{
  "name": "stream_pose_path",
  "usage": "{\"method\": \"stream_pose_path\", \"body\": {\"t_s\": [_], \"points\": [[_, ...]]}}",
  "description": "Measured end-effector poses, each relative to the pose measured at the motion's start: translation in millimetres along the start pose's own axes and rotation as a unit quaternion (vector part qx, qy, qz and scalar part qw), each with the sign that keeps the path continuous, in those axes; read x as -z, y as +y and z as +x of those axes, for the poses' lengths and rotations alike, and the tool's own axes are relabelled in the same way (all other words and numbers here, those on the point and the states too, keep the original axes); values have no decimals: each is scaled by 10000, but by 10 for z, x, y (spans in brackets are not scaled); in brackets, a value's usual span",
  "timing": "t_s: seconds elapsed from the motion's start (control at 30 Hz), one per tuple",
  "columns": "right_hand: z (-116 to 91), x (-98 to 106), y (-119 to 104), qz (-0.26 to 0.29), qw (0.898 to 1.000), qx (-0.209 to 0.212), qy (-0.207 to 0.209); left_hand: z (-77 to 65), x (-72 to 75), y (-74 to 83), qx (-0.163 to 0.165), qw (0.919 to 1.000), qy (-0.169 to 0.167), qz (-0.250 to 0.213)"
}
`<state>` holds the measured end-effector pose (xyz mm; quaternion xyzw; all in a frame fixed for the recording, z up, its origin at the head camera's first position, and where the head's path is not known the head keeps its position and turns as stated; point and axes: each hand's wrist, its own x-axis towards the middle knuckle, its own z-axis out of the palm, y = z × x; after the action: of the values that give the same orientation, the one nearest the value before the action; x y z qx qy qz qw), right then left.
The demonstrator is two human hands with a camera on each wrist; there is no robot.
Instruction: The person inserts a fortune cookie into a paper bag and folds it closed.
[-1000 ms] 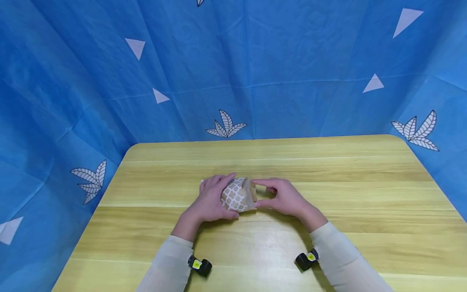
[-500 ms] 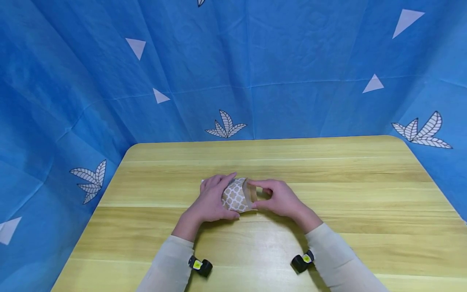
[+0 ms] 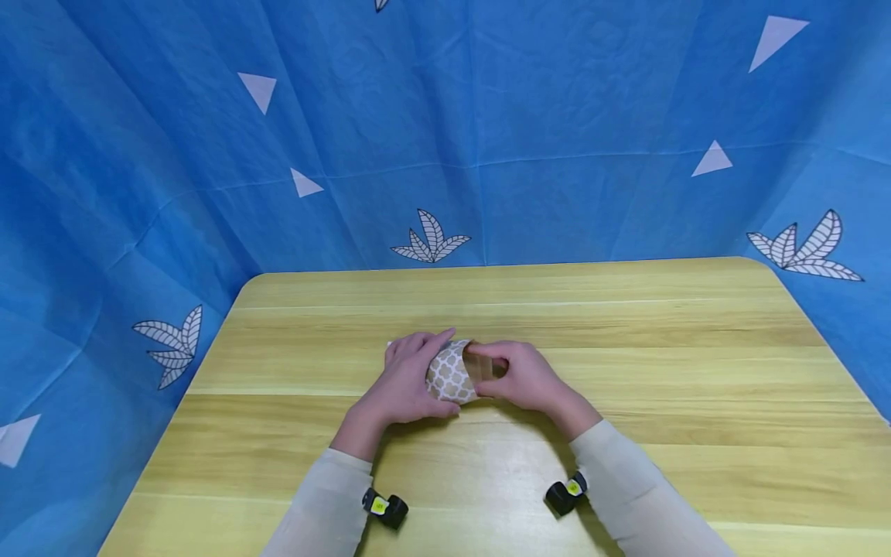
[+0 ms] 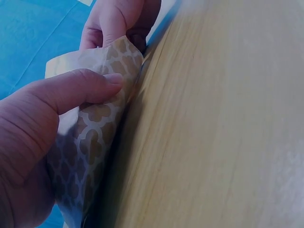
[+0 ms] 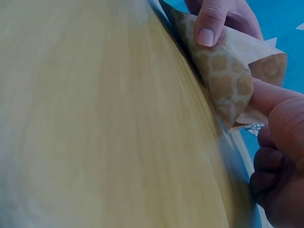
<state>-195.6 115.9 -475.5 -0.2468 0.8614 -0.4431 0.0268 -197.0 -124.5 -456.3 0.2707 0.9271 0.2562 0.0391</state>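
Observation:
A small brown paper bag (image 3: 447, 373) with a white lattice pattern lies on its side near the middle of the table, its mouth facing right. My left hand (image 3: 406, 381) grips the bag's closed end, thumb on the near side and fingers over the top. My right hand (image 3: 527, 377) has its thumb and index finger spread at the mouth, their tips inside the rim. In the right wrist view, the right thumb (image 5: 273, 97) reaches into the bag (image 5: 221, 78) while the other fingers are curled outside. The bag's contents, if any, are hidden.
The pale wooden table (image 3: 626, 333) extends around both hands. A blue curtain (image 3: 557, 116) with white triangles and leaf prints hangs behind and beside it. Each sleeved wrist carries a small black camera, the left one (image 3: 386, 510) and the right one (image 3: 565, 495).
My right hand has shifted left, its thumb and index finger moving from the bag's rim into the mouth, which looks wider and rounder. My left hand has stayed almost still on the bag.

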Motion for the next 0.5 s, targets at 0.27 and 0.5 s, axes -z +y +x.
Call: {"method": "stream_pose_path", "body": {"t_s": [0.27, 0.5], "points": [[-24, 15, 7, 384, 9992, -24, 86, -12, -9, 3, 98, 9999, 58, 85], [-115, 31, 8, 1025, 9920, -453, 579, -58, 1, 50, 545, 9983, 50, 191]]}}
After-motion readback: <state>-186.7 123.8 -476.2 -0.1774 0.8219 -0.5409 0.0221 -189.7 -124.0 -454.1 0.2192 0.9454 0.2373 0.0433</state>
